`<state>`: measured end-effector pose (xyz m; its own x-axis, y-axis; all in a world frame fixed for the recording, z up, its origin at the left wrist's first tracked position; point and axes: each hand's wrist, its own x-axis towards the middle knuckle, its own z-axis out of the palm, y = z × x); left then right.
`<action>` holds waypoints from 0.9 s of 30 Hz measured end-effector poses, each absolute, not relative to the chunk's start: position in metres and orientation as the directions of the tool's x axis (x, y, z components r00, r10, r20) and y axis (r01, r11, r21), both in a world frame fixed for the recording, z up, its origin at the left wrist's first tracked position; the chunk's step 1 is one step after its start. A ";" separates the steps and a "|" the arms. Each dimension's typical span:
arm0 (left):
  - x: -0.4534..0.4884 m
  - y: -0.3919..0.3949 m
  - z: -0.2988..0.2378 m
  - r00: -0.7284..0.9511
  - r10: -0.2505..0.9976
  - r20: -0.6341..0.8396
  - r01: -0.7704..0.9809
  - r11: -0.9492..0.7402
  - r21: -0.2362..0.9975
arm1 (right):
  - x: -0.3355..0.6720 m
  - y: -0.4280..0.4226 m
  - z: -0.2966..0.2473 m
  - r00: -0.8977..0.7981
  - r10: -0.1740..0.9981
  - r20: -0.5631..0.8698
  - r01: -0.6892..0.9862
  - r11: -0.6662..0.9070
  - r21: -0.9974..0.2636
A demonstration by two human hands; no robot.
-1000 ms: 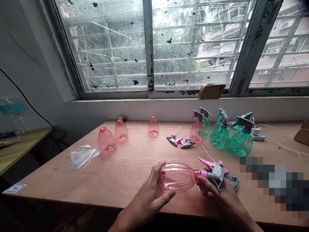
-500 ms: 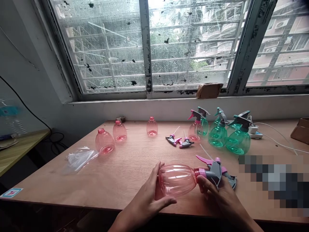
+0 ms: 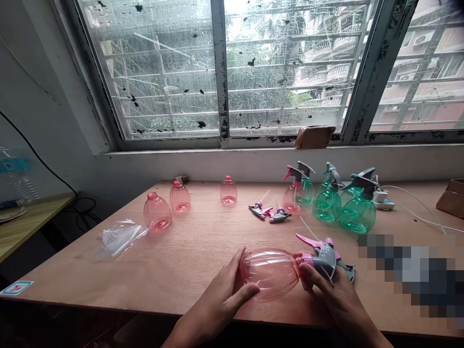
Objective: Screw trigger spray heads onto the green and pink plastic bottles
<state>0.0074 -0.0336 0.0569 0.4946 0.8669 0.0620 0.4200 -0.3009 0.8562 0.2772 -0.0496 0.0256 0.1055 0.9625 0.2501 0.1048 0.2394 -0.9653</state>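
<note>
A pink see-through spray bottle [image 3: 271,270] lies on its side just above the wooden table [image 3: 174,261], held between both hands. My left hand [image 3: 221,299] is wrapped round its base, thumb along the underside. My right hand [image 3: 333,299] grips the grey and pink trigger head [image 3: 324,256] at the bottle's neck, fingers closed on it. A thin white tube [image 3: 308,227] lies on the table just beyond the head.
Three open pink bottles [image 3: 158,212] stand at the back left, beside a crumpled clear bag [image 3: 118,237]. Two loose trigger heads [image 3: 270,212] lie mid-table. Capped green bottles [image 3: 353,208] and a pink one [image 3: 294,193] stand at the back right, with white cables [image 3: 416,212] behind.
The bottle has turned a little in my hands, and my left thumb has slid further under it. Both hands remain on it.
</note>
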 end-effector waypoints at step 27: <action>0.006 -0.032 0.049 0.512 0.835 0.203 0.243 -0.367 0.898 | 0.275 -0.053 0.030 0.080 0.977 0.200 0.129 0.189 -0.974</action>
